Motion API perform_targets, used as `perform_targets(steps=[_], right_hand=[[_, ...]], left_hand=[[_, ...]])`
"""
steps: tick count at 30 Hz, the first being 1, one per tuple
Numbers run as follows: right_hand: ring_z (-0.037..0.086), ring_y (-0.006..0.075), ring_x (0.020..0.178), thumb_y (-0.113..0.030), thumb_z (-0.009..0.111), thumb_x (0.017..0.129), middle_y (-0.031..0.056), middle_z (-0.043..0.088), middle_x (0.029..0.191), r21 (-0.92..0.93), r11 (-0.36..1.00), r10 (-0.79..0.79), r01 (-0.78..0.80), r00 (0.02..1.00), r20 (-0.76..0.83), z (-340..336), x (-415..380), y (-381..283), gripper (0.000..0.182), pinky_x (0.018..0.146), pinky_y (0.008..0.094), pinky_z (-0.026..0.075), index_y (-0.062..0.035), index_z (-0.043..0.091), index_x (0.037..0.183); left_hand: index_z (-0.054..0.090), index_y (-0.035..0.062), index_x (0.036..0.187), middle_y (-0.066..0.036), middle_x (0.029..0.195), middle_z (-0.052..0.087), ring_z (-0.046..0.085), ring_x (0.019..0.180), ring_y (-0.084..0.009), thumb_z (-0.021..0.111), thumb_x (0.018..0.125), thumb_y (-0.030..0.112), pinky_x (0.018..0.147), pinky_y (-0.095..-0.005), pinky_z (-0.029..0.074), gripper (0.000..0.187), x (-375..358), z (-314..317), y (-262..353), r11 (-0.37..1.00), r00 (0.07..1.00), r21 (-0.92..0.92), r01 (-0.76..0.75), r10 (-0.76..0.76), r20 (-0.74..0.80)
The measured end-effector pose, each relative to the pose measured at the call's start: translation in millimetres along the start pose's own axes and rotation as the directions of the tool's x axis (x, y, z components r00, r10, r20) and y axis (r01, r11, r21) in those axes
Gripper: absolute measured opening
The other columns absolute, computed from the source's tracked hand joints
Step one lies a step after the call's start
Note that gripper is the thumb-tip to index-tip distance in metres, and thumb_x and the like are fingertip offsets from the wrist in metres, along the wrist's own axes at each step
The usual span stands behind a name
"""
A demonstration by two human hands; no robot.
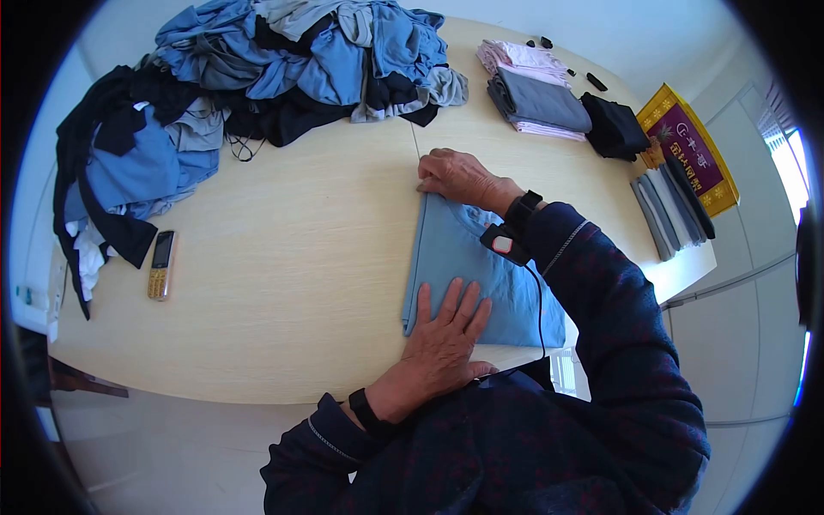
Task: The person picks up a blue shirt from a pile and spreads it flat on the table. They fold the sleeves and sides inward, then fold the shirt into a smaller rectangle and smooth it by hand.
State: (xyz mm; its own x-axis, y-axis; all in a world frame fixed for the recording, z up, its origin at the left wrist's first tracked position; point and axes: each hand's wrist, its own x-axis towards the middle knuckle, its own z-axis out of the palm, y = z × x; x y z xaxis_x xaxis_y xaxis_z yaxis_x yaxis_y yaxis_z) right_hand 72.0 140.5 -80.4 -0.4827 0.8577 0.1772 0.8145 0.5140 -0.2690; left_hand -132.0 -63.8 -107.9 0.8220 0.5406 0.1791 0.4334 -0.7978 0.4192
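A light blue garment [515, 300] lies folded on the wooden table [292, 257], near its front edge. My left hand [445, 339] rests flat on the garment's lower left part, fingers spread. At the garment's upper left corner, my right hand [459, 178] is closed, its fingers pinching the fabric there. Part of the garment is hidden under my right wrist and sleeve.
A heap of blue, black and grey clothes [326, 69] covers the back left. A gold phone [161, 266] lies at the left. Folded clothes [541, 99], a black bundle [614, 124], another folded stack [669, 210] and a yellow-and-purple box [691, 150] stand right.
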Motion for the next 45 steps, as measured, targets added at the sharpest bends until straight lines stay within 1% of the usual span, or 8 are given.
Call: perform_targets(steps=[5,7,13,28,31,34,38,45], right_hand=[[0.059,0.0367,0.102,-0.026,0.062,0.092,0.0186,0.060,0.113,0.250,0.957,-0.055,0.144,0.942,-0.331,-23.9,-28.1,-23.1,0.028,0.087,0.0430,0.049,-0.0059,0.059,0.112],[0.057,0.0376,0.112,-0.024,0.060,0.093,0.0195,0.059,0.121,0.262,0.958,-0.048,0.115,0.967,-0.251,-9.3,-61.4,-37.8,0.034,0.095,0.0438,0.048,-0.0045,0.057,0.121],[0.023,0.0373,0.146,-0.059,0.042,0.095,0.0239,0.031,0.152,0.048,0.961,-0.278,0.273,0.950,0.142,19.5,-116.5,-58.2,0.078,0.119,0.0535,0.014,0.0010,0.037,0.144],[0.024,0.0389,0.145,-0.065,0.040,0.094,0.0235,0.032,0.152,-0.153,0.988,0.007,-0.005,1.000,0.011,37.8,-49.2,-7.9,0.082,0.118,0.0560,0.018,-0.0024,0.034,0.147],[0.021,0.0392,0.146,-0.066,0.035,0.095,0.0239,0.030,0.153,-0.144,0.989,0.025,-0.015,0.997,0.070,31.8,-48.6,-12.5,0.083,0.118,0.0564,0.015,-0.0030,0.028,0.149],[0.020,0.0411,0.146,-0.065,0.036,0.095,0.0240,0.029,0.153,-0.209,0.977,-0.071,0.050,0.993,-0.095,23.5,-67.8,-31.0,0.083,0.117,0.0585,0.014,-0.0028,0.028,0.150],[0.023,0.0406,0.145,-0.065,0.039,0.094,0.0243,0.031,0.153,0.087,0.970,-0.218,0.225,0.972,-0.082,13.8,-134.4,-74.4,0.083,0.118,0.0575,0.015,-0.0018,0.030,0.148],[0.023,0.0384,0.145,-0.070,0.034,0.092,0.0246,0.030,0.152,0.161,0.961,-0.237,0.223,0.969,0.075,7.9,-188.0,-66.1,0.090,0.118,0.0566,0.015,0.0006,0.030,0.148]], left_hand=[[0.040,0.0050,0.145,-0.018,0.153,0.031,0.021,0.145,-0.0371,0.067,0.073,0.067,0.112,-0.0681,0.010,0.098,0.0,0.5,0.8,1.000,1.000,0.001,-0.001,0.001,-0.004],[0.040,0.0049,0.145,-0.018,0.153,0.031,0.020,0.145,-0.0365,0.067,0.073,0.066,0.112,-0.0685,0.010,0.098,1.0,0.1,0.8,1.000,1.000,0.009,0.001,-0.001,0.009],[0.040,0.0056,0.144,-0.018,0.152,0.032,0.023,0.144,-0.0369,0.068,0.072,0.066,0.110,-0.0693,0.012,0.098,3.7,0.2,2.5,1.000,0.999,0.007,0.013,-0.014,0.041],[0.039,0.0054,0.144,-0.021,0.152,0.032,0.025,0.143,-0.0397,0.064,0.075,0.068,0.110,-0.0682,0.015,0.097,3.4,1.2,4.8,0.993,0.999,0.118,-0.017,0.021,-0.033],[0.039,0.0047,0.144,-0.021,0.152,0.032,0.025,0.143,-0.0399,0.066,0.074,0.066,0.110,-0.0683,0.014,0.097,0.1,5.0,7.0,0.989,0.998,0.144,-0.027,0.035,-0.051],[0.041,0.0036,0.143,-0.021,0.151,0.032,0.026,0.142,-0.0399,0.072,0.071,0.062,0.111,-0.0682,0.013,0.098,1.5,1.4,8.1,0.987,0.998,0.158,-0.025,0.033,-0.051],[0.046,0.0021,0.140,-0.022,0.150,0.034,0.027,0.142,-0.0403,0.072,0.071,0.062,0.112,-0.0676,0.011,0.095,1.1,-4.0,21.1,0.986,0.999,0.169,-0.014,0.021,-0.038],[0.045,0.0025,0.141,-0.022,0.143,0.043,0.031,0.139,-0.0427,0.064,0.073,0.070,0.115,-0.0642,0.007,0.097,34.6,10.2,34.5,0.989,0.966,0.089,-0.114,0.090,0.244]])
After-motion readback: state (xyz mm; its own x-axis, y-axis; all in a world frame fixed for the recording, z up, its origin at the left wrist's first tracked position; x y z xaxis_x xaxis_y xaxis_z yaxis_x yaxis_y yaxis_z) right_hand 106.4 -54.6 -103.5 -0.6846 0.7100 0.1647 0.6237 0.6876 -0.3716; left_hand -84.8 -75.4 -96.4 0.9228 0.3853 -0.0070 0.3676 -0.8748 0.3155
